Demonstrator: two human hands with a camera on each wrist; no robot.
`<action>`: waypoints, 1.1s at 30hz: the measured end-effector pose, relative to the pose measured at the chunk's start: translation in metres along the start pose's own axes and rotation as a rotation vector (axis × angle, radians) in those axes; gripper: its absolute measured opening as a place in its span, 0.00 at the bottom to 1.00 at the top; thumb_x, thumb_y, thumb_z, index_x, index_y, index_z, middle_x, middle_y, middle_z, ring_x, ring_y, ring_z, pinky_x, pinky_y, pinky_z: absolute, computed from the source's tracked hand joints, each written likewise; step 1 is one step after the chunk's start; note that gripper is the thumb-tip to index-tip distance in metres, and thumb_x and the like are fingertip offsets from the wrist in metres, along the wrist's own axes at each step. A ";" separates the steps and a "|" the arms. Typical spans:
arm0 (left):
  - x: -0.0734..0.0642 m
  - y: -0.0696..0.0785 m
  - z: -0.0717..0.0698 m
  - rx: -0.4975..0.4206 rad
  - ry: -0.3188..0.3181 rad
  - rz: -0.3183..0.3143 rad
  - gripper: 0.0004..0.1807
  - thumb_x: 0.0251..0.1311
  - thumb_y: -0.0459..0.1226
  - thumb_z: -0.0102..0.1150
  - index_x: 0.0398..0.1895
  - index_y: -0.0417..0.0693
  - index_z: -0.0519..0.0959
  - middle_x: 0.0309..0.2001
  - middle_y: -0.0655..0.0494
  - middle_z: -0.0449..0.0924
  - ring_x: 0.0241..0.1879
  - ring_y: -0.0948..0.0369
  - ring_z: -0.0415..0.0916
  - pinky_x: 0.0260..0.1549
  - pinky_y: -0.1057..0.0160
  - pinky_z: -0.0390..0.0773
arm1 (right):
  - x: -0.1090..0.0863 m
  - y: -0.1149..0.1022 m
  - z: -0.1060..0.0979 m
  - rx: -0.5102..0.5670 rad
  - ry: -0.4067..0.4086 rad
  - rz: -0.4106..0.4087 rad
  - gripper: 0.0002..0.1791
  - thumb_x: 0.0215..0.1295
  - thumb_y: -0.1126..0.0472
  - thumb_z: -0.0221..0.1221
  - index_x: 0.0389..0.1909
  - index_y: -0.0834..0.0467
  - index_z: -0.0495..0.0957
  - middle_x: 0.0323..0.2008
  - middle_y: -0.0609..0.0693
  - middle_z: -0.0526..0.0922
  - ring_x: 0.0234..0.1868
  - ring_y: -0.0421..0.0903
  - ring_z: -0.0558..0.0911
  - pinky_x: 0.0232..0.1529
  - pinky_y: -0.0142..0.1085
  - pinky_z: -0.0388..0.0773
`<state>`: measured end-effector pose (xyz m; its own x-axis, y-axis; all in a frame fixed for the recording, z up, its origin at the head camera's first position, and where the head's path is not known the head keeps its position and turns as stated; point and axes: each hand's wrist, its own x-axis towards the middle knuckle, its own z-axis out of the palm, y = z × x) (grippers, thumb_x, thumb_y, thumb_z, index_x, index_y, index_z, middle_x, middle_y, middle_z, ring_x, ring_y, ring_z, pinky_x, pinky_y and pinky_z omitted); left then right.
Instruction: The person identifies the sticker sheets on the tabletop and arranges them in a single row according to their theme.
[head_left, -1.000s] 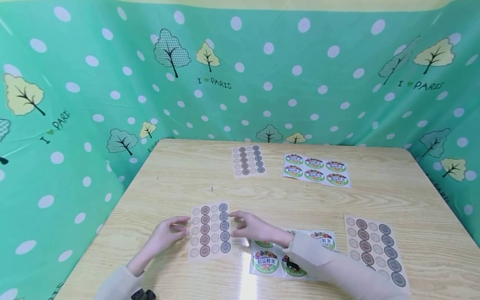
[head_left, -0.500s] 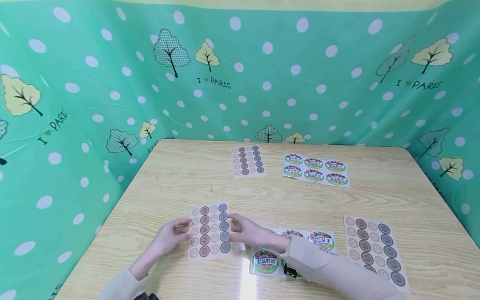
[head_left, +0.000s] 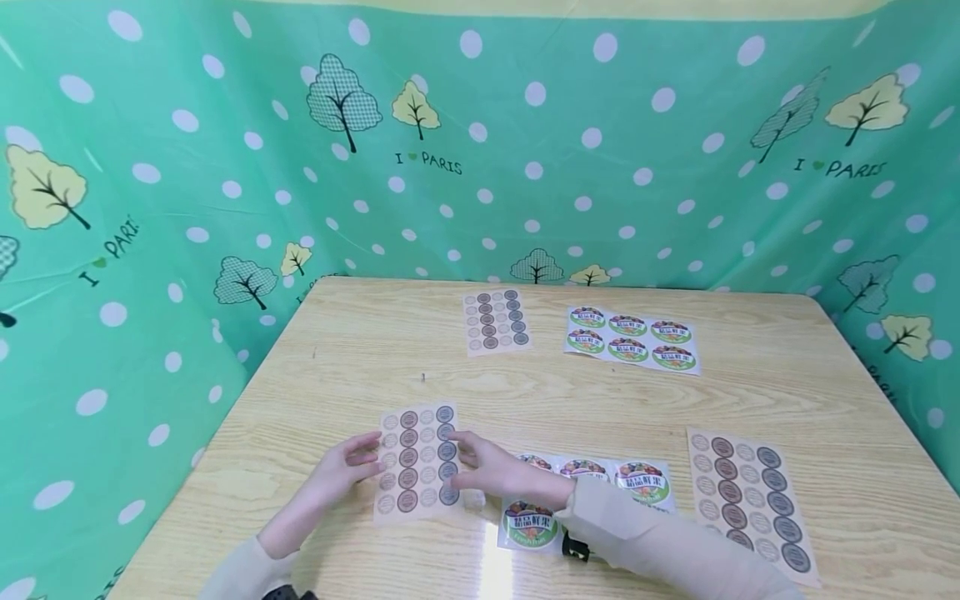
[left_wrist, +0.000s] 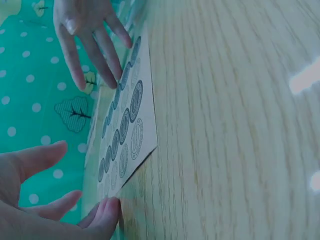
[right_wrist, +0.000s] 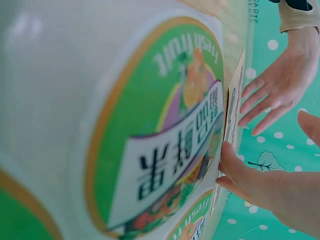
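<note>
A pale sheet of round stickers point(head_left: 417, 467), in alternating light and dark columns, lies on the table between the hands. My left hand point(head_left: 335, 479) touches its left edge with the fingertips; in the left wrist view that hand point(left_wrist: 55, 200) has its fingers and thumb spread at the sheet's edge. My right hand point(head_left: 491, 467) reaches over the sheet's right edge, fingertips on the dark column. Seen from the right wrist, the same hand point(right_wrist: 270, 190) rests fingertips by the edge. Under the right forearm lies a sheet of fruit stickers point(head_left: 530, 525), partly hidden by the sleeve.
Farther back on the table point(head_left: 360, 350) lie a smaller round-sticker sheet point(head_left: 497, 323) and another fruit-sticker sheet point(head_left: 632, 340). To the right is a further round-sticker sheet point(head_left: 752, 498), its lower edge partly covered by the sleeve. A green dotted cloth point(head_left: 480, 150) hangs behind and at both sides.
My right hand has shifted slightly left, its fingertips going from the sheet's right edge onto its dark column. The left hand and the sheet have barely moved.
</note>
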<state>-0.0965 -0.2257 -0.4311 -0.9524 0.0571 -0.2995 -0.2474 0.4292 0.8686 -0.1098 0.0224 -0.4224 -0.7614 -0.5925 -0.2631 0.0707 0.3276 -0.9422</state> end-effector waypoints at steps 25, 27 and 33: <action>0.022 -0.005 -0.005 -0.390 0.044 -0.132 0.28 0.52 0.22 0.50 0.58 0.25 0.57 0.37 0.50 0.76 0.34 0.64 0.76 0.38 0.68 0.77 | 0.009 0.002 -0.004 0.142 0.063 0.091 0.35 0.52 0.66 0.58 0.62 0.64 0.56 0.60 0.65 0.60 0.57 0.59 0.67 0.51 0.45 0.71; 0.021 -0.005 -0.004 -0.402 0.038 -0.132 0.29 0.51 0.22 0.50 0.58 0.25 0.56 0.35 0.51 0.77 0.33 0.62 0.76 0.37 0.66 0.78 | 0.009 0.002 -0.003 0.143 0.065 0.082 0.35 0.52 0.66 0.58 0.62 0.65 0.56 0.60 0.66 0.60 0.57 0.60 0.66 0.51 0.45 0.72; 0.022 -0.005 -0.005 -0.417 0.052 -0.157 0.29 0.52 0.24 0.50 0.60 0.30 0.57 0.33 0.54 0.77 0.30 0.61 0.77 0.34 0.65 0.79 | 0.011 0.000 -0.002 0.140 0.076 0.065 0.36 0.51 0.65 0.58 0.62 0.64 0.56 0.60 0.65 0.61 0.58 0.59 0.64 0.50 0.45 0.72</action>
<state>-0.1167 -0.2309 -0.4403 -0.9025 -0.0296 -0.4298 -0.4305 0.0285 0.9021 -0.1196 0.0174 -0.4252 -0.7983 -0.5145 -0.3130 0.2063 0.2545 -0.9448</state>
